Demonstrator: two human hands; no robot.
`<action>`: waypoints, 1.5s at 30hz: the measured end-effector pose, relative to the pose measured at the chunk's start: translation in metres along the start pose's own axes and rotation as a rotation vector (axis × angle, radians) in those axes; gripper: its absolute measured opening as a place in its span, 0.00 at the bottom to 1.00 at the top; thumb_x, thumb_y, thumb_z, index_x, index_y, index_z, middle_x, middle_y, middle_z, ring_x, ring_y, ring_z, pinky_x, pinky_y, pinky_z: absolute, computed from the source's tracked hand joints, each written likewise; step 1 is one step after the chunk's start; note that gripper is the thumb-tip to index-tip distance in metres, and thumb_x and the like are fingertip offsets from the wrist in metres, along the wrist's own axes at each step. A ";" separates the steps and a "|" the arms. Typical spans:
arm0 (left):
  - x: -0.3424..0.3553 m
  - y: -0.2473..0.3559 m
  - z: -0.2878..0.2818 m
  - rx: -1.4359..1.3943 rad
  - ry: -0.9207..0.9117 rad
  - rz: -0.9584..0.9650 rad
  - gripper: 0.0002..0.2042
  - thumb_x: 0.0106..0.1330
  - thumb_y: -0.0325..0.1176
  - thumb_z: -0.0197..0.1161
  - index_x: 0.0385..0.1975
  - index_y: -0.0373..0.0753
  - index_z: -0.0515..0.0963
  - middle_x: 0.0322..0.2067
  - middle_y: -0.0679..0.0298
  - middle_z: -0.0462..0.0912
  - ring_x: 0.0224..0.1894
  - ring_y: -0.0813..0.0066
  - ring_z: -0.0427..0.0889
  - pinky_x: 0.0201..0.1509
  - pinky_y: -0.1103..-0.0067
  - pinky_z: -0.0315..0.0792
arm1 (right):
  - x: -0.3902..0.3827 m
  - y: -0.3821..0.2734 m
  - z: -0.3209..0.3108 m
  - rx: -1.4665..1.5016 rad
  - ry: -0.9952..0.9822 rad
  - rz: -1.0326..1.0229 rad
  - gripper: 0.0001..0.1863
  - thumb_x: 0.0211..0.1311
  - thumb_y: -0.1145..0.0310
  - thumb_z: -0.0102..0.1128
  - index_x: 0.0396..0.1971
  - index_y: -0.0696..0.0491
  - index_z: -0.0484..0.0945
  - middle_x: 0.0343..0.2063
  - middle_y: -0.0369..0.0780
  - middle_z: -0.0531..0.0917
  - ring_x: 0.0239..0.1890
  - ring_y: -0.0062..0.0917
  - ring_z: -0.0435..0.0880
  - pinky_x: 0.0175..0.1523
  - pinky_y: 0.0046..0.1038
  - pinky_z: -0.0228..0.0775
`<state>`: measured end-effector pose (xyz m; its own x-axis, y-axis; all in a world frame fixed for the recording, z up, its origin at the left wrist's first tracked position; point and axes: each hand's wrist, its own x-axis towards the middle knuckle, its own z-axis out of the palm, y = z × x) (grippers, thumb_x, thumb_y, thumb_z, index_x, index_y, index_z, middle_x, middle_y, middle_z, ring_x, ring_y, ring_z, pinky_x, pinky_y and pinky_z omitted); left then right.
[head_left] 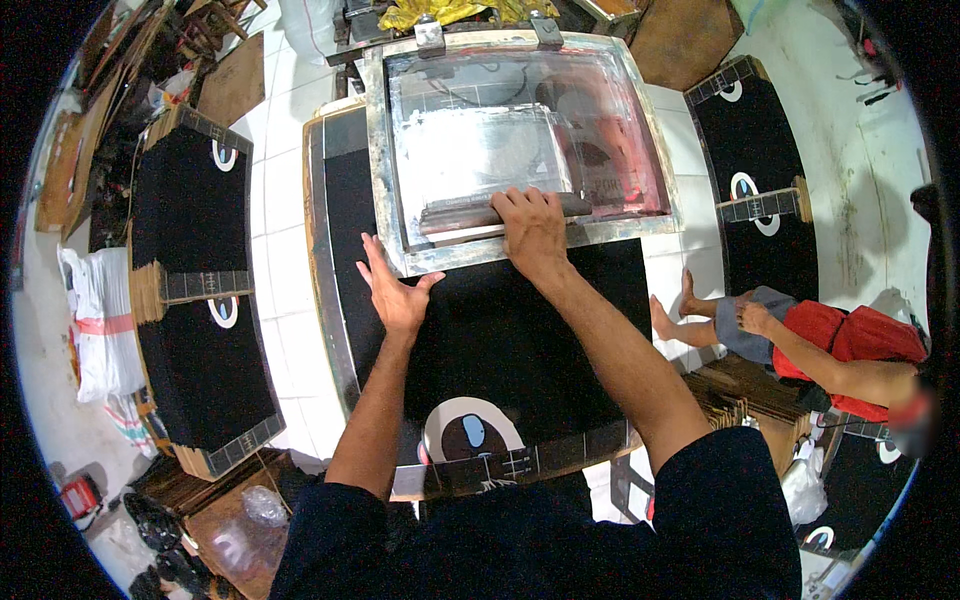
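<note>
My right hand (530, 230) is closed over the handle of a long dark squeegee (455, 214), which lies across the near end of a silk-screen frame (378, 150). White ink covers the left part of the mesh, and red stains its right side. At the frame's near left corner, my left hand (395, 297) has its fingers and thumb spread, close against the edge. Under the frame and toward me stretches black fabric (520, 320) on a board. A printed eye (472, 435) in white, brown and blue shows at its near end.
Black printed panels (195, 350) are stacked at the left, with more panels (750, 140) at the right. Metal hinge clamps (430, 35) hold the frame's far side. A person in a red top (840, 335) is at the right. A white sack (103, 310) stands far left.
</note>
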<state>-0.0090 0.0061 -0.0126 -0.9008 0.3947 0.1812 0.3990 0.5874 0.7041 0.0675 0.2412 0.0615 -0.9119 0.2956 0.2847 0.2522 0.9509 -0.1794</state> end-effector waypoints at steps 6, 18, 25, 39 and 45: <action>-0.010 -0.005 0.009 -0.252 0.213 0.193 0.52 0.49 0.36 0.84 0.74 0.29 0.60 0.71 0.39 0.65 0.73 0.44 0.67 0.75 0.56 0.63 | 0.000 0.002 -0.009 0.013 0.085 -0.023 0.14 0.55 0.76 0.63 0.41 0.47 0.84 0.37 0.36 0.86 0.44 0.34 0.82 0.54 0.40 0.66; -0.010 -0.004 0.007 -0.173 0.232 0.288 0.46 0.55 0.31 0.80 0.73 0.27 0.60 0.69 0.34 0.66 0.71 0.40 0.69 0.74 0.58 0.67 | 0.031 0.026 -0.031 0.106 -0.256 -0.076 0.20 0.51 0.67 0.73 0.46 0.50 0.83 0.41 0.40 0.87 0.46 0.40 0.84 0.51 0.46 0.70; -0.012 -0.006 0.007 -0.120 0.208 0.244 0.47 0.55 0.34 0.81 0.72 0.27 0.60 0.68 0.34 0.67 0.70 0.40 0.70 0.73 0.58 0.68 | 0.117 0.064 0.017 0.126 -0.232 -0.089 0.21 0.50 0.59 0.76 0.46 0.45 0.85 0.41 0.42 0.89 0.47 0.41 0.87 0.51 0.49 0.72; -0.011 -0.005 0.008 -0.128 0.221 0.267 0.47 0.56 0.34 0.80 0.73 0.28 0.60 0.69 0.35 0.66 0.71 0.39 0.68 0.74 0.57 0.66 | 0.029 0.022 -0.012 0.102 -0.206 0.017 0.14 0.53 0.68 0.73 0.42 0.47 0.85 0.40 0.37 0.86 0.46 0.36 0.81 0.52 0.43 0.67; -0.012 0.001 0.004 -0.199 0.222 0.253 0.45 0.55 0.32 0.80 0.73 0.31 0.62 0.69 0.39 0.67 0.72 0.41 0.67 0.74 0.57 0.66 | -0.040 -0.011 -0.032 0.111 0.069 -0.031 0.18 0.49 0.69 0.75 0.43 0.46 0.85 0.42 0.35 0.85 0.47 0.32 0.80 0.57 0.40 0.65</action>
<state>0.0030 0.0050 -0.0169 -0.8022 0.3342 0.4947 0.5916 0.3337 0.7339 0.1114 0.2217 0.0827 -0.8933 0.2754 0.3553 0.1834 0.9448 -0.2714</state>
